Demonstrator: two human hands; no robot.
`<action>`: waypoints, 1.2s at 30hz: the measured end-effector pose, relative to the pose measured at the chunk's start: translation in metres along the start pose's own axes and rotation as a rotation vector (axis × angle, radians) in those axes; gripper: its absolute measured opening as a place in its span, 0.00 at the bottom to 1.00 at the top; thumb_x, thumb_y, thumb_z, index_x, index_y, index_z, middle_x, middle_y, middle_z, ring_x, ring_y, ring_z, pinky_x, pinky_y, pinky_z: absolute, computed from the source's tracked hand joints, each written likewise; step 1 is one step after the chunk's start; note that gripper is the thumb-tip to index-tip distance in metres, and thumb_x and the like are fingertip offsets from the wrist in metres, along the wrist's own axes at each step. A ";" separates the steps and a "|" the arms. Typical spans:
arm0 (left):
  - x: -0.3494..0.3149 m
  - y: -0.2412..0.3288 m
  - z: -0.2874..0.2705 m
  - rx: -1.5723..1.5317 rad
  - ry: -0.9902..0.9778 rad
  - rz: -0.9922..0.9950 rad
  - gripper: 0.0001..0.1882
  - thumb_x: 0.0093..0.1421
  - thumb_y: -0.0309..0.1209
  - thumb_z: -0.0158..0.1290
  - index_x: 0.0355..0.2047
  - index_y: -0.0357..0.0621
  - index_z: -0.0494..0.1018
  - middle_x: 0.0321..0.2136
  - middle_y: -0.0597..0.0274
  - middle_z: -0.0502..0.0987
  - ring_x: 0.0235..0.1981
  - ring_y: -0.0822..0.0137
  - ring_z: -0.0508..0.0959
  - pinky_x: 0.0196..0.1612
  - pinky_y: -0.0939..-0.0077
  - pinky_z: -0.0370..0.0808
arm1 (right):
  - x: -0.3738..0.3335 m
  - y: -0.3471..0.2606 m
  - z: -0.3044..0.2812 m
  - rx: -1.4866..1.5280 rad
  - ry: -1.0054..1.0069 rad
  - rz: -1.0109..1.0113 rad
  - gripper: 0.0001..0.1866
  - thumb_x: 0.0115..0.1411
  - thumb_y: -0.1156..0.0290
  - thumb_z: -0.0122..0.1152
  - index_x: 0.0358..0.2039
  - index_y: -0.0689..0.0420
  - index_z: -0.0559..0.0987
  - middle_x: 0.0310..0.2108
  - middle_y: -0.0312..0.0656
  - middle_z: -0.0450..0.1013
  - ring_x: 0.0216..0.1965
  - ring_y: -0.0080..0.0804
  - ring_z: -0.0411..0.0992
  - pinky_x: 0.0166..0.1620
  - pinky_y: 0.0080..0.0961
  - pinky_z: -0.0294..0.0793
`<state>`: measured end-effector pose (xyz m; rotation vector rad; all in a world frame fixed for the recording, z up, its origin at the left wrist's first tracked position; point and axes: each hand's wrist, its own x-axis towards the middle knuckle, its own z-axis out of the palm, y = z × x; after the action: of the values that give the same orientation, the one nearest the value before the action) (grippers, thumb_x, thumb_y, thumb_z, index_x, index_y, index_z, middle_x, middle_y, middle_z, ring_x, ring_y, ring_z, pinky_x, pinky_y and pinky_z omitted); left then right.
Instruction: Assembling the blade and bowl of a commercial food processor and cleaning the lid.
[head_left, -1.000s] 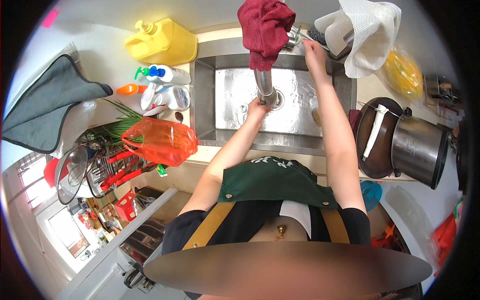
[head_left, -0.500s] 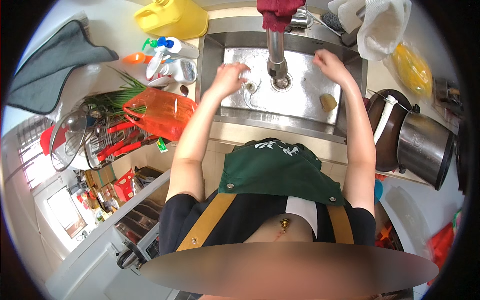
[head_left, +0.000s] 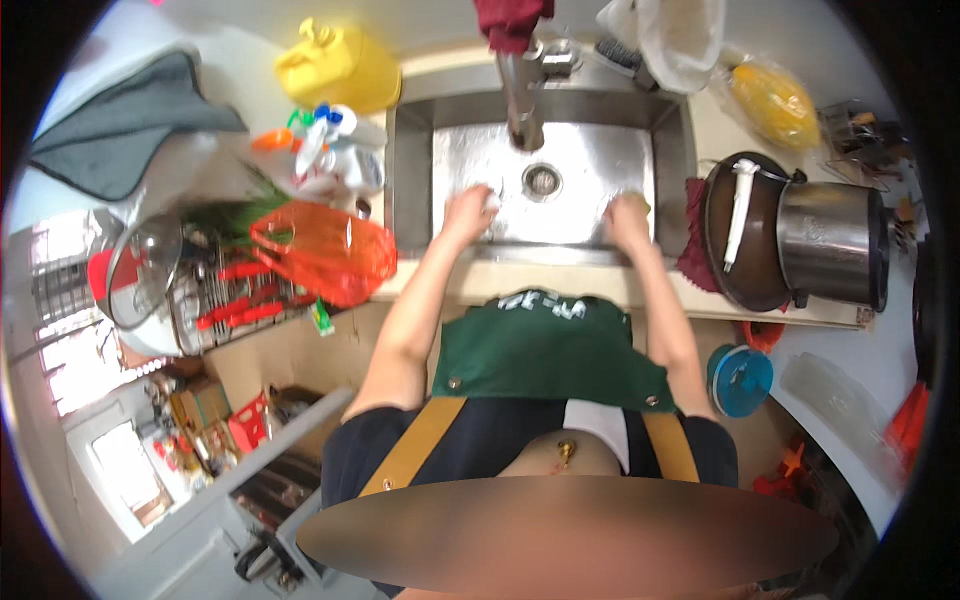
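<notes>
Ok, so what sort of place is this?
Most likely a kitchen, perhaps a home one: there is a steel sink with a faucet, a metal pot on the counter to its right, and a red plastic bag with long green stalks to its left.

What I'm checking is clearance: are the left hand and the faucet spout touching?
Apart: the head view plainly shows bare sink floor between the left hand and the faucet spout.

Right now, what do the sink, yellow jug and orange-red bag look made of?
Sink: metal, likely stainless steel, satin finish; grey with blurred bright glare.
Yellow jug: probably moulded plastic, smooth; even colour, rounded edges.
Orange-red bag: thin plastic film, glossy; translucent, with creases and highlights.
</notes>
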<state>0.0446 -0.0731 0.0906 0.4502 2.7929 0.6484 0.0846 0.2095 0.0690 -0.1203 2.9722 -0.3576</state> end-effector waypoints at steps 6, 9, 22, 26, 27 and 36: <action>-0.028 -0.038 0.013 -0.078 0.043 -0.134 0.18 0.39 0.32 0.57 0.33 0.41 0.68 0.30 0.53 0.72 0.33 0.57 0.72 0.35 0.69 0.68 | -0.035 0.015 0.035 0.843 0.158 0.128 0.06 0.45 0.72 0.56 0.22 0.61 0.73 0.22 0.41 0.68 0.28 0.29 0.69 0.29 0.22 0.67; -0.037 -0.032 0.030 -0.222 -0.059 -0.211 0.18 0.40 0.30 0.56 0.33 0.39 0.68 0.28 0.52 0.72 0.31 0.57 0.73 0.35 0.71 0.69 | -0.032 0.020 0.034 1.514 0.036 0.503 0.06 0.46 0.73 0.57 0.24 0.60 0.73 0.20 0.37 0.68 0.24 0.21 0.67 0.26 0.16 0.66; -0.006 0.013 0.085 -0.141 -0.216 0.168 0.16 0.38 0.26 0.57 0.31 0.38 0.69 0.24 0.55 0.71 0.27 0.61 0.71 0.32 0.72 0.68 | -0.218 0.101 0.012 1.582 1.006 1.125 0.02 0.47 0.78 0.51 0.22 0.60 0.68 0.24 0.42 0.71 0.20 0.21 0.67 0.22 0.14 0.69; 0.018 0.024 0.101 -0.184 -0.026 0.160 0.16 0.37 0.24 0.57 0.31 0.38 0.70 0.23 0.56 0.69 0.23 0.63 0.68 0.29 0.72 0.67 | -0.300 0.179 0.014 1.530 1.222 1.325 0.03 0.48 0.77 0.52 0.26 0.59 0.70 0.22 0.38 0.70 0.18 0.19 0.66 0.20 0.13 0.68; 0.020 0.029 0.106 -0.241 -0.023 0.101 0.16 0.38 0.24 0.57 0.30 0.37 0.70 0.22 0.58 0.68 0.22 0.65 0.68 0.28 0.73 0.66 | -0.316 0.202 0.016 1.465 1.267 1.428 0.04 0.48 0.76 0.52 0.26 0.58 0.69 0.23 0.37 0.70 0.18 0.18 0.66 0.20 0.12 0.67; 0.014 0.141 0.161 -0.210 0.114 -0.144 0.17 0.39 0.24 0.58 0.31 0.35 0.68 0.24 0.57 0.69 0.24 0.65 0.70 0.30 0.74 0.68 | -0.392 0.506 0.010 1.011 1.127 1.583 0.16 0.47 0.77 0.52 0.39 0.63 0.68 0.22 0.36 0.70 0.18 0.19 0.66 0.16 0.14 0.65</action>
<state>0.1133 0.1146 0.0130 0.1741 2.7871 0.9479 0.4417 0.7348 -0.0099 2.8253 1.8652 -1.7395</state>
